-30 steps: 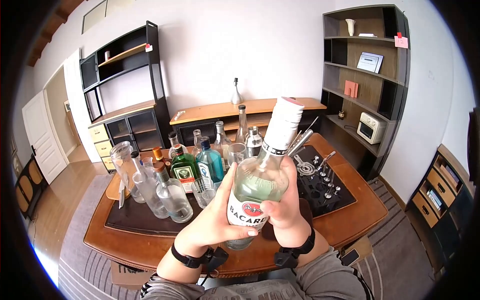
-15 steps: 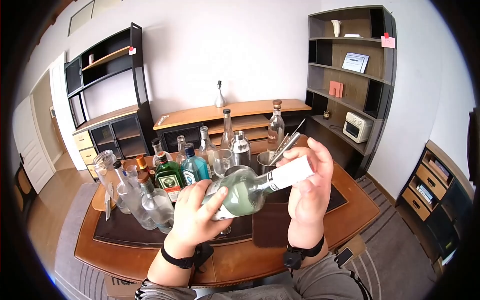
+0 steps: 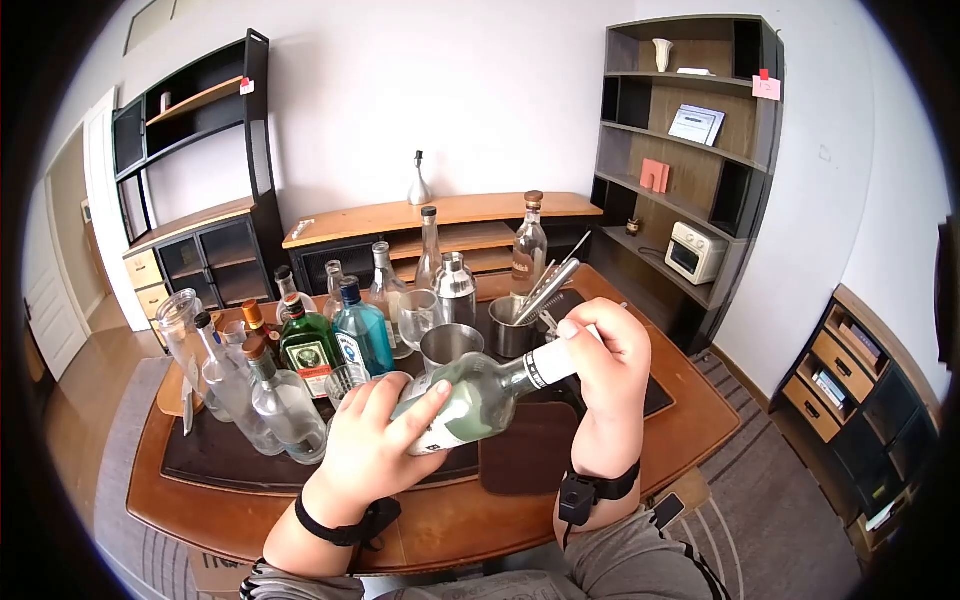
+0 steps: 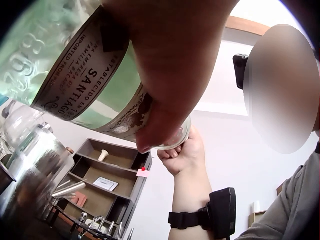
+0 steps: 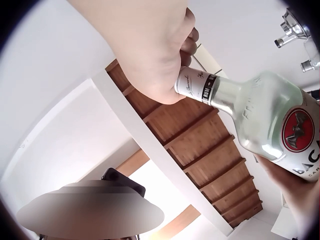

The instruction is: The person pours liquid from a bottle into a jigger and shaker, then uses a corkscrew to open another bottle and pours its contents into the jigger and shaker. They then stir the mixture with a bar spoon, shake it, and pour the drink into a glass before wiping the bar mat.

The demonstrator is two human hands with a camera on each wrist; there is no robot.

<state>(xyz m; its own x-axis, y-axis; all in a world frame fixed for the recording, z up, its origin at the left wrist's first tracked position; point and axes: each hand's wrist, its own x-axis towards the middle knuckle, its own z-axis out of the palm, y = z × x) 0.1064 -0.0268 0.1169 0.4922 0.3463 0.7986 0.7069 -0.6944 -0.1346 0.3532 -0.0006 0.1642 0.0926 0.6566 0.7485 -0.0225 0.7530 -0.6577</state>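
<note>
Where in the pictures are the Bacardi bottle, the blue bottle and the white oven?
Bacardi bottle (image 3: 480,398): head view, on its clear glass body.
Blue bottle (image 3: 371,338): head view, on the glass beside its label.
White oven (image 3: 687,254): head view, on its front.

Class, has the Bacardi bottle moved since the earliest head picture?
Yes: judged against the table, the bottle has tipped rightward from nearly upright.

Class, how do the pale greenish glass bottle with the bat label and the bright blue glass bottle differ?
The pale bottle is tilted; the blue bottle stands upright. The left hand and right hand grip the pale bottle; neither holds the blue bottle. The pale bottle's top is white, the blue bottle's dark. Both carry labels.
</note>
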